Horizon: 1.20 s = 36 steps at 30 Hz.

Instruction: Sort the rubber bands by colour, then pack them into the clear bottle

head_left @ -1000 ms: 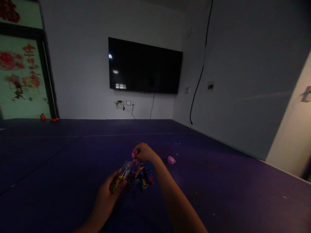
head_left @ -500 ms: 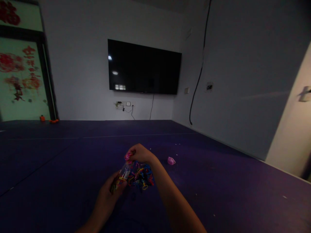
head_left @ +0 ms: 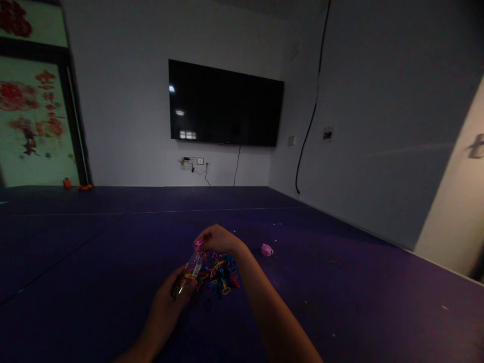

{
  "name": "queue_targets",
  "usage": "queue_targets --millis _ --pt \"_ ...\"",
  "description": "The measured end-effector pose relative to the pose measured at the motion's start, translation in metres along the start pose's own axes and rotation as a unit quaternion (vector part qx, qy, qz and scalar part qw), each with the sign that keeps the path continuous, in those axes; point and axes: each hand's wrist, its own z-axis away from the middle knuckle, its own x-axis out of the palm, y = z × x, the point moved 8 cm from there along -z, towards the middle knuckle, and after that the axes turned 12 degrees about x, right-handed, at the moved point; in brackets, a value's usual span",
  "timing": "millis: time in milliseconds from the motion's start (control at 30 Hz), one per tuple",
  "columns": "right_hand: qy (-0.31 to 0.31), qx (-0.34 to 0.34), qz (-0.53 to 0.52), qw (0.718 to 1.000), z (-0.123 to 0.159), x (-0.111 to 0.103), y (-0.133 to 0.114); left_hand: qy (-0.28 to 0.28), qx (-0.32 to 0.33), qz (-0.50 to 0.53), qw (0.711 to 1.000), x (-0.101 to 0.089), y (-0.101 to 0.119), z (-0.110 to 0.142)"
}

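Note:
My left hand is wrapped around a clear plastic bottle, which leans with its mouth up and to the right. Coloured bands, some of them yellow, show through its lower part. At the mouth, my right hand is closed on a small bunch of pink bands; its fingertips are partly hidden. Beneath the right wrist and beside the bottle lies a loose pile of small coloured bands in blue, red, yellow and pink. A pink lid with a loop rests on the floor to the right.
Purple matting covers the floor, with small white scraps scattered on it. A television hangs on the far wall above sockets and cords. One black cable hangs down the right wall. Small orange objects sit by the door at left.
Both hands stay at nearly the same place. The bunch at the bottle's mouth looks a little smaller, and the right fingers have shifted slightly. The pile and the lid lie as before.

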Motion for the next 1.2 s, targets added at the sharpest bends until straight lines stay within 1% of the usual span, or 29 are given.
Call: queue_targets --millis 167,333,500,600,800,1000,1200 --pt "-0.019 0.012 0.030 0.999 0.005 0.001 -0.003 -0.001 0.003 -0.009 1.000 -0.001 -0.001 0.000" --pt "-0.032 0.027 0.030 0.999 0.008 0.001 -0.002 -0.010 0.003 -0.017 1.000 0.000 -0.002 0.000" --pt "-0.034 0.041 0.029 0.998 0.010 0.000 0.000 0.007 0.001 -0.011 1.000 -0.003 0.002 0.000" --pt "-0.027 0.040 0.037 0.998 0.011 -0.002 -0.002 0.000 -0.001 -0.005 1.000 -0.002 0.003 0.000" --pt "0.015 0.029 0.102 0.994 0.016 -0.008 -0.010 -0.001 0.004 -0.019 1.000 -0.002 0.002 0.000" --pt "0.021 0.029 0.085 0.996 0.014 -0.007 -0.010 -0.012 0.029 -0.031 0.999 0.000 0.003 0.000" --pt "0.026 0.035 0.044 0.998 0.007 -0.005 -0.006 -0.014 0.036 -0.033 0.999 0.000 0.003 0.001"
